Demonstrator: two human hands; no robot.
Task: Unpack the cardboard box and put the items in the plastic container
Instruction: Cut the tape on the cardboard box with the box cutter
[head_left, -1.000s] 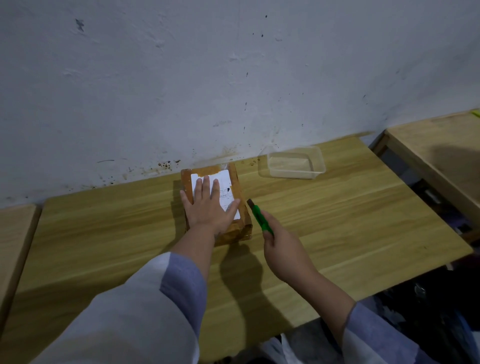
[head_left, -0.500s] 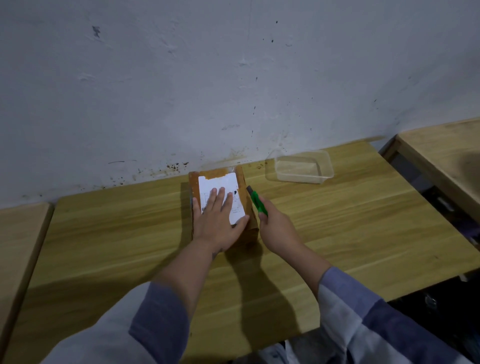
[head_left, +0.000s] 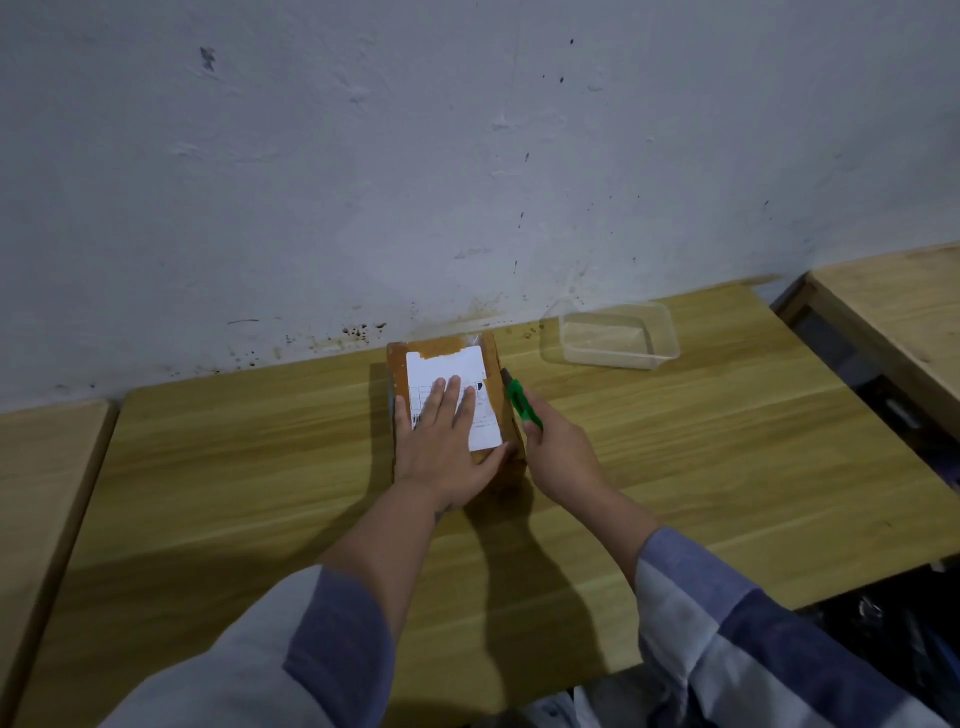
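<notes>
A small brown cardboard box (head_left: 441, 349) with a white shipping label lies closed on the wooden table (head_left: 260, 467) near the wall. My left hand (head_left: 441, 441) presses flat on its top, fingers straight over the label. My right hand (head_left: 561, 457) grips a green utility knife (head_left: 519, 402), whose tip sits against the box's right side edge. A clear plastic container (head_left: 613, 338) stands apart to the right of the box, close to the wall, with nothing visible inside.
A stained white wall (head_left: 467, 156) runs along the table's far edge. A second wooden surface (head_left: 893, 301) stands at the right beyond a gap, and another wooden surface (head_left: 41, 467) adjoins on the left. Dark clutter lies below at the right.
My right hand has brought the green knife forward from the box's near right corner to its right side edge. My left hand stays pressed on the box top.
</notes>
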